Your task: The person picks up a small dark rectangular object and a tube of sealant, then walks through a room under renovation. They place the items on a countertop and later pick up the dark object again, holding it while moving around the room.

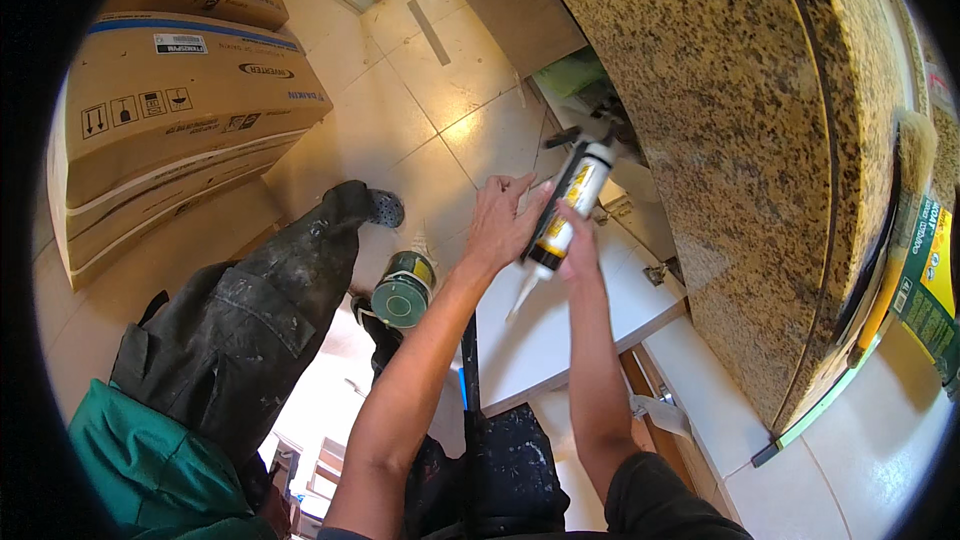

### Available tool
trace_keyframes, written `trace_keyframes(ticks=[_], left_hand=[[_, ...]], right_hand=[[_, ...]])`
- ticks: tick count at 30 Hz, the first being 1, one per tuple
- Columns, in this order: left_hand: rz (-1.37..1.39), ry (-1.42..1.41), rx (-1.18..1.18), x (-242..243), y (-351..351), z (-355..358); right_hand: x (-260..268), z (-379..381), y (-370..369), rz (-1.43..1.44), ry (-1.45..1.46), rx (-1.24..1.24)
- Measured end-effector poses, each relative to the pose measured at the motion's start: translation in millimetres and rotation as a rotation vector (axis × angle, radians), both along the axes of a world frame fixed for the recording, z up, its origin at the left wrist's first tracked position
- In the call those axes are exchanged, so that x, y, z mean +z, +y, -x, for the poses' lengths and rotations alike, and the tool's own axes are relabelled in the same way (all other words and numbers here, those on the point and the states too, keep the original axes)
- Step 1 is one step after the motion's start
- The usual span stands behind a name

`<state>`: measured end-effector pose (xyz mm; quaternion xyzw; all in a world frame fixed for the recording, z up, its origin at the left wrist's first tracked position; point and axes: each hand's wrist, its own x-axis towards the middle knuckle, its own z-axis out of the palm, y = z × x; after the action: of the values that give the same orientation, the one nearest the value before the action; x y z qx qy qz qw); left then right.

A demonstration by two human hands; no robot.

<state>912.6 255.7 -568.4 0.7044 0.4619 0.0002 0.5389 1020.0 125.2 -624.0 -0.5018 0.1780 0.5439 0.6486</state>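
A white sealant cartridge [580, 187] with black and yellow print sits in a black caulking gun [553, 199]. Its pale nozzle [523, 296] points down toward me, while the blurred handle end lies away from me. My right hand [579, 244] grips the cartridge near its nozzle end. Beside the gun's frame is my left hand [500, 221], its fingers extended and apart; whether it touches the frame is not clear. Below both hands lies a white cabinet door panel [517, 349] with a metal hinge [655, 274] near its edge.
Daikin cardboard boxes [195, 94] are stacked at left. A person in dark trousers [255, 315] is close on my left, near a green paint can [403, 292]. A speckled granite countertop [720, 127] rises at right, with a paintbrush [892, 255] and another green can [926, 277] beyond it.
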Motion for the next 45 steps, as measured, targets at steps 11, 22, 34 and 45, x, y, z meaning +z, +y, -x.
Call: trace_keyframes(ticks=[11,22,34,45], left_hand=[[0.461,0.188,0.437,-58.6,-92.7,179.5],[0.775,0.466,0.756,10.6,-237.8,325.5],[0.986,0.555,0.845,48.4,-275.3,336.0],[1.520,0.198,0.997,91.4,-251.8,269.7]], right_hand=[[-54.1,-122.6,124.1,0.563,-0.800,-0.508],[-214.4,-253.6,34.4,0.914,-1.139,0.069],[-243.1,-268.7,36.7,1.005,-1.251,0.321],[-123.1,-41.5,102.5,0.926,-1.051,0.065]])
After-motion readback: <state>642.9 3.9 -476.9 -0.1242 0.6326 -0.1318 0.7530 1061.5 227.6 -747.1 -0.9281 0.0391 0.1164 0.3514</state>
